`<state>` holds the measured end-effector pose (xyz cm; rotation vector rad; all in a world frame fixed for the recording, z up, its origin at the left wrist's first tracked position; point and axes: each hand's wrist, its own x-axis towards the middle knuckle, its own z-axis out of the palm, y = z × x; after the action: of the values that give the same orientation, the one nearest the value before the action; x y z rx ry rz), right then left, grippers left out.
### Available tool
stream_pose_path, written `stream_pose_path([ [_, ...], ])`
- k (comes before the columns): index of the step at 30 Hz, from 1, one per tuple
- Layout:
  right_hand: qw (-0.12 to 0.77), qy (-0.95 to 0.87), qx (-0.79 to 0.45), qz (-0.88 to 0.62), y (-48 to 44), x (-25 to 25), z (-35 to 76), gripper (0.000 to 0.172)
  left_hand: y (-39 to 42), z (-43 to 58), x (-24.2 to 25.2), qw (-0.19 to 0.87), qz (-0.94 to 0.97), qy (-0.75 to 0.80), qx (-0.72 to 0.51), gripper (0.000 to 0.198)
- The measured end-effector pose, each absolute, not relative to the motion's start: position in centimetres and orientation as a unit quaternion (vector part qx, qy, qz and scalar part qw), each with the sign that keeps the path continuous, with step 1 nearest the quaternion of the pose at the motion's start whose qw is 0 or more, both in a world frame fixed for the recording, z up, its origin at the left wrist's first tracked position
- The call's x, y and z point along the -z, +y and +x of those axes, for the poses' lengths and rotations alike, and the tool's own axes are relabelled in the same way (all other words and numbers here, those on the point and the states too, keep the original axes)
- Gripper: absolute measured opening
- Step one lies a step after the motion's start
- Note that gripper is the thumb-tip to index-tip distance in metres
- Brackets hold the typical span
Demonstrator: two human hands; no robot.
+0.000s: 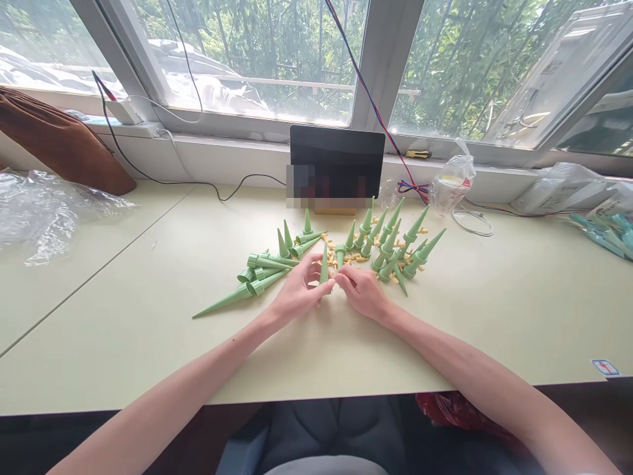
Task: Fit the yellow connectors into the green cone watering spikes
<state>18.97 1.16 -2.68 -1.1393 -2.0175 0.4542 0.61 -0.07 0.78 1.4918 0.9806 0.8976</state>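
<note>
My left hand is closed around a green plastic plant-watering spike, its tip pointing up. Close beside it, my right hand pinches with thumb and forefinger near the spike's lower end; whatever is between those fingertips is too small and covered to make out. To the left of my hands lies a pile of loose green spikes, some on their sides with open ends showing. On the right stand several spikes with yellow valve pieces attached. Small yellow valves are scattered just behind my hands.
A dark tablet on a wooden stand is at the back by the window. Clear plastic wrap and a brown bag lie at left. A bagged cup, a coiled white cable and blue-green packets are at right.
</note>
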Motion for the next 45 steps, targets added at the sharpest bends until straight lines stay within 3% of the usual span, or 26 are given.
stream_pose_path([
  [7,0.426,-0.783,-0.201,-0.406,1.1,2.8,19.0,0.027,-0.4,0.7,-1.3,0.548,0.636,0.403,-0.366,0.034],
  [16,0.426,-0.795,-0.181,-0.391,1.1,3.3,18.9,0.023,-0.4,0.9,-0.9,0.560,0.645,0.392,-0.342,0.021],
  [29,0.429,-0.802,-0.085,-0.407,0.7,3.2,18.9,0.027,-0.8,1.5,-0.8,0.635,0.604,0.368,-0.309,0.034],
  [45,0.464,-0.789,-0.055,-0.399,0.6,3.4,18.8,0.030,-0.9,1.6,-0.7,0.595,0.649,0.349,-0.323,0.025],
])
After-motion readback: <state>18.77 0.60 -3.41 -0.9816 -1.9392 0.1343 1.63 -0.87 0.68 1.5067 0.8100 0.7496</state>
